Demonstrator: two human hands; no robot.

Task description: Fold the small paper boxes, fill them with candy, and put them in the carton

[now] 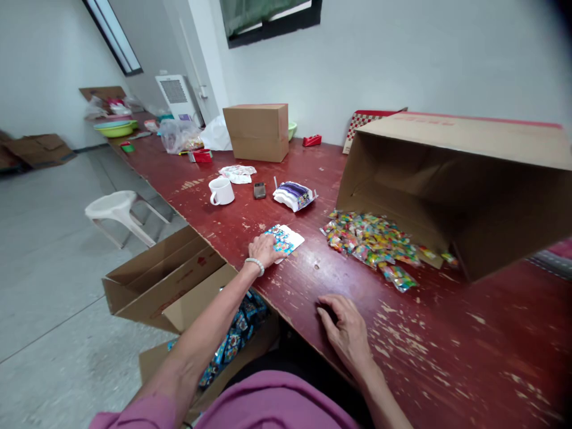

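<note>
My left hand (263, 251), with a beaded bracelet on the wrist, is closed over the near left side of some small blue-and-white printed pouches (283, 239) on the red table (308, 280). Its fingertips are partly hidden. My right hand (347, 326) rests at the table's near edge, holding nothing, fingers loosely bent and thumb apart. Beyond it lies a pile of clear packets of colourful candy (373, 237), spilling from the mouth of a large cardboard box (451, 179) lying on its side. Many blue printed pouches (239, 330) fill an open carton below the table edge, under my left arm.
A white mug (221, 191), a small dark device (260, 190) and a purple-and-white pack (294, 195) stand farther along the table. Behind them is a closed cardboard box (256, 132). A white plastic stool (120, 210) and an open carton (163, 277) are on the floor at left.
</note>
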